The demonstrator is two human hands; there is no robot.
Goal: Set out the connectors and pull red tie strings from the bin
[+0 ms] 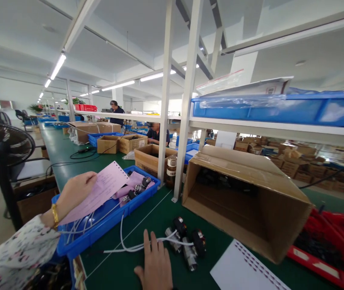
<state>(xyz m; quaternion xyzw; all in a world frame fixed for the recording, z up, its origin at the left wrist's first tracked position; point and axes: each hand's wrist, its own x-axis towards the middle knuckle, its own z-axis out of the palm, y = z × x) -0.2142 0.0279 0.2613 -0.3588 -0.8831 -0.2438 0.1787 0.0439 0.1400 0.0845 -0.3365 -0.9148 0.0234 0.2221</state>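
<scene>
Perhaps the right hand (156,264), grip slack, could drag lower-centre cables (131,249) and fittings (189,253) by sliding, while the left hand (77,189) pinches paper (107,187).

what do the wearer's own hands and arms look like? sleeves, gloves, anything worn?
Left hand: no glove, gold-coloured bracelet at the wrist, loose white sleeve with a pink and dark floral print. Right hand: no glove, no ring visible; its sleeve is out of frame.
</scene>
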